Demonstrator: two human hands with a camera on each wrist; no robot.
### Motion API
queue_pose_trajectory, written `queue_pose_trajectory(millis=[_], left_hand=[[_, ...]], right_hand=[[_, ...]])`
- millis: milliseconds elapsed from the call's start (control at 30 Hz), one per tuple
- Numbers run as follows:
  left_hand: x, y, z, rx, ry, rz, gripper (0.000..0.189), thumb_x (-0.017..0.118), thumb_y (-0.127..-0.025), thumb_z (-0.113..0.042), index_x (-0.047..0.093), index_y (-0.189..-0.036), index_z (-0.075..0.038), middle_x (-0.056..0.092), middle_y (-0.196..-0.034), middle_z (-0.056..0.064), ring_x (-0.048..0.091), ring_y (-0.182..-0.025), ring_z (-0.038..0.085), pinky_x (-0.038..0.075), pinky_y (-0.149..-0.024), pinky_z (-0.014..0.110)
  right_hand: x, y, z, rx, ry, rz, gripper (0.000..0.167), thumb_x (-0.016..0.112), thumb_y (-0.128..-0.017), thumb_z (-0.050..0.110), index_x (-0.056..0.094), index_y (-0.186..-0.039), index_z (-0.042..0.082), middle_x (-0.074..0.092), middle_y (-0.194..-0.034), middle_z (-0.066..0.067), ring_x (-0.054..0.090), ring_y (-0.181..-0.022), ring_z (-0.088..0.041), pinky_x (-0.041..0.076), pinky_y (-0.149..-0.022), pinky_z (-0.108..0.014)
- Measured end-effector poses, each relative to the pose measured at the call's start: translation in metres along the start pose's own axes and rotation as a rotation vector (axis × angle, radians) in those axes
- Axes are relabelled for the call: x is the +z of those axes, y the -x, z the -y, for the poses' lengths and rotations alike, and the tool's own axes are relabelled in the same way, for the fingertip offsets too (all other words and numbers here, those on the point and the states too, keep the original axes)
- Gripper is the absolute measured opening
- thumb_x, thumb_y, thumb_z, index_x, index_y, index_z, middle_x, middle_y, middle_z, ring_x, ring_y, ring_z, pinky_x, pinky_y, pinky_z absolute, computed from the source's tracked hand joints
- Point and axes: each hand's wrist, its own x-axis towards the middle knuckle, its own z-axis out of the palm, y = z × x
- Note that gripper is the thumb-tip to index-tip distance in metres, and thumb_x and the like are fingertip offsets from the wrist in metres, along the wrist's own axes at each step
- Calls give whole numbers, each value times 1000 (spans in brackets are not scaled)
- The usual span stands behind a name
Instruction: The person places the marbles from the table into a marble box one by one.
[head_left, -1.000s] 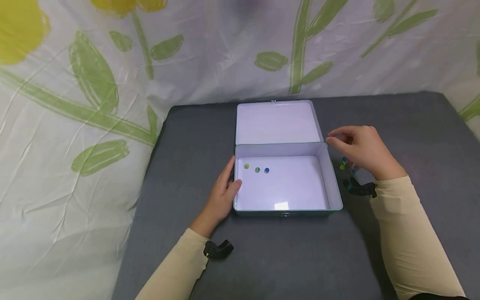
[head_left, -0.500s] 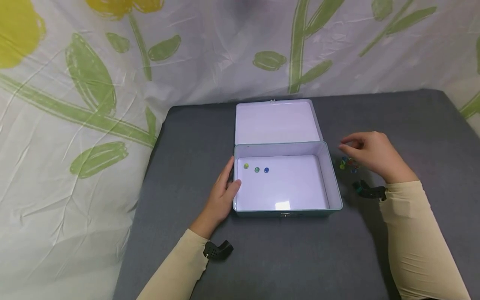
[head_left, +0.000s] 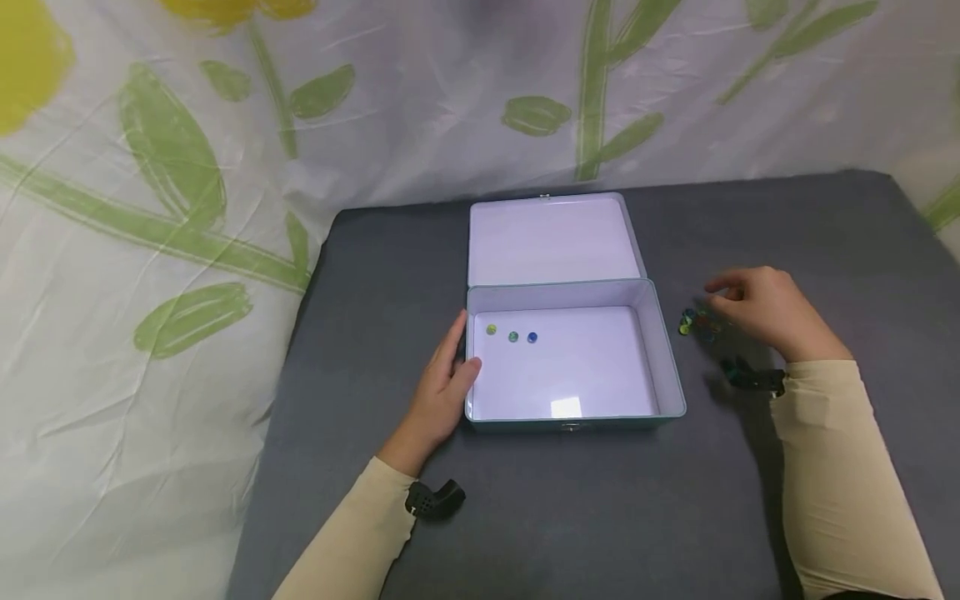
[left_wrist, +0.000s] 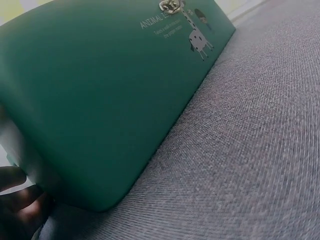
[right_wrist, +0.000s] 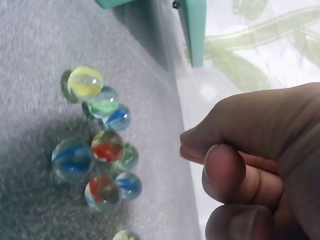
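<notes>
A green tin box (head_left: pixel 577 375) with a white inside stands with its lid (head_left: pixel 555 240) folded back. My left hand (head_left: pixel 435 398) grips its left wall, thumb over the rim and fingers along the outside; the left wrist view shows those fingers (left_wrist: pixel 22 205) by the box's corner. On the box floor lie a yellow marble (head_left: pixel 491 330), a green marble (head_left: pixel 513 337) and a blue marble (head_left: pixel 532 337). My right hand (head_left: pixel 772 308) hovers beside loose marbles (head_left: pixel 684 328), fingers loosely bent, nothing visible between them. Red-swirled (right_wrist: pixel 107 147) and blue-swirled (right_wrist: pixel 73 160) marbles cluster in the right wrist view.
Grey cloth (head_left: pixel 600 517) covers the table. Behind it and to the left hangs a white sheet (head_left: pixel 420 100) painted with leaves and flowers. A small clasp (head_left: pixel 572 427) sits on the box's front wall.
My right hand has moved right, away from the box's edge, and slightly lower, to beside the loose marbles. The left hand has kept its place on the box.
</notes>
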Motion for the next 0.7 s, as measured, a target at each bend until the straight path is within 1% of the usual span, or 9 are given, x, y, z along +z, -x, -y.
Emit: queue_pose_trajectory(millis=[67,100,200,267,333,533,700], left_hand=[[0,-1,0,2,6,8,68,49,-107,-21,23,-169,-22,24,-173,5,39,-147,30,38,-114,53],[0,-1,0,2,6,11,68,49,-107,-21,23,-169,-21,24,-173,6,40,-145,31,39,-113,54],[0,-1,0,6,13,8,68,49,-107,-20,22,-170,-19,24,-173,8,43,-143,33,40,-111,55],[-1,-1,1,9,17,4,69,49,-106,-20,22,-170,-18,23,-173,9,42,-144,32,40,-112,55],[-1,-1,1,11,20,3,69,49,-106,-20,22,-169,-17,23,-173,9,41,-146,32,40,-112,56],[-2,-1,2,7,2,10,68,48,-107,-21,22,-170,-19,23,-173,6,39,-146,29,39,-114,54],[-1,-2,2,25,4,13,68,48,-107,-21,22,-170,-17,22,-174,8,34,-151,28,37,-116,55]], right_hand=[[-1,0,-3,6,14,12,39,62,-104,21,69,-129,-7,71,-102,-22,60,-78,-25,48,-67,-42],[-1,-1,-5,11,18,20,38,62,-103,20,69,-128,-8,71,-101,-23,60,-78,-28,49,-67,-43],[-1,-3,-7,6,43,42,36,63,-103,19,71,-124,-9,70,-107,-30,66,-89,-38,54,-74,-53],[0,-4,-9,6,54,55,35,63,-103,19,72,-121,-9,70,-110,-33,67,-95,-45,53,-79,-60],[0,-5,-11,3,62,61,34,63,-103,19,73,-119,-9,69,-113,-36,66,-101,-50,52,-84,-65],[2,-6,-15,7,66,64,33,65,-101,19,74,-114,-10,71,-110,-33,67,-100,-48,51,-84,-64],[2,-5,-18,30,54,83,37,65,-102,22,73,-114,-12,70,-114,-34,66,-104,-51,52,-86,-65]])
